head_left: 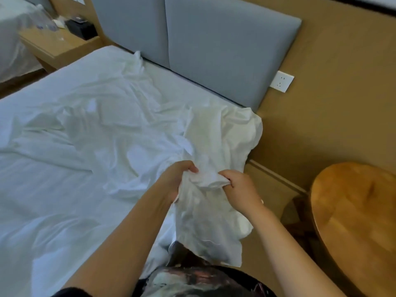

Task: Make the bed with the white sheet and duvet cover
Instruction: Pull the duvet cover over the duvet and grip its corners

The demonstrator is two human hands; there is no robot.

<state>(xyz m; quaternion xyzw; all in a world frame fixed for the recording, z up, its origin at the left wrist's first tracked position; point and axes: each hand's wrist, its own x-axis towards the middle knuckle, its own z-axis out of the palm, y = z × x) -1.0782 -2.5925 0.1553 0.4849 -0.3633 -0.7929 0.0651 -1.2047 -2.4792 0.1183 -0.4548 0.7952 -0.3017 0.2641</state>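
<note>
A rumpled white duvet cover (90, 129) lies spread over the bed, with a strip of flatter white sheet (171, 82) showing along the headboard. At the bed's near right corner, my left hand (177, 179) and my right hand (237, 187) each grip a bunched fold of the white cover, a short span apart. The cloth between and below them hangs off the bed's edge, down in front of my body.
A grey padded headboard (214, 50) stands against the tan wall, with a white wall socket (281, 81) beside it. A round wooden table (355, 215) stands at the right. At the far left, a wooden nightstand (55, 46) holds a black box (80, 28).
</note>
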